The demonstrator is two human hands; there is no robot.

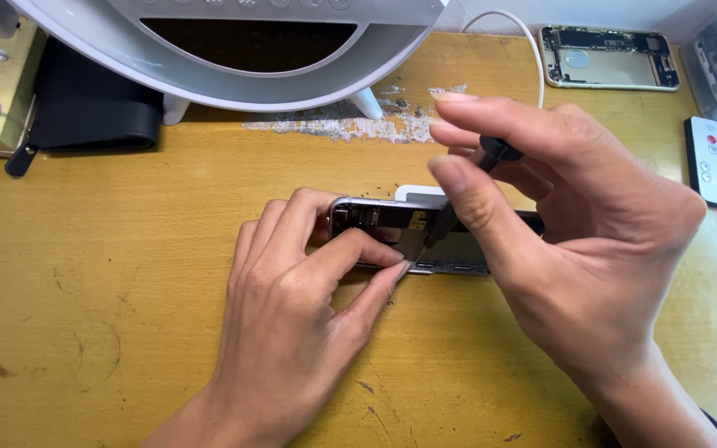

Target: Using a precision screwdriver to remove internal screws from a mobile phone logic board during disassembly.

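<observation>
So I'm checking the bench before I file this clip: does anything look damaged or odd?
Yes. The wooden desk has a worn patch of flaked, whitish finish below the white ring lamp. Small dark specks lie scattered beside the opened phone.

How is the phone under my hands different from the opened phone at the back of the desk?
The phone being worked on sits mid-desk, pinned by the left hand while the right hand puts a black screwdriver to it; the opened phone shell lies untouched by the wall. The near one is largely hidden by fingers; the far one lies fully exposed. Both are opened.
</observation>
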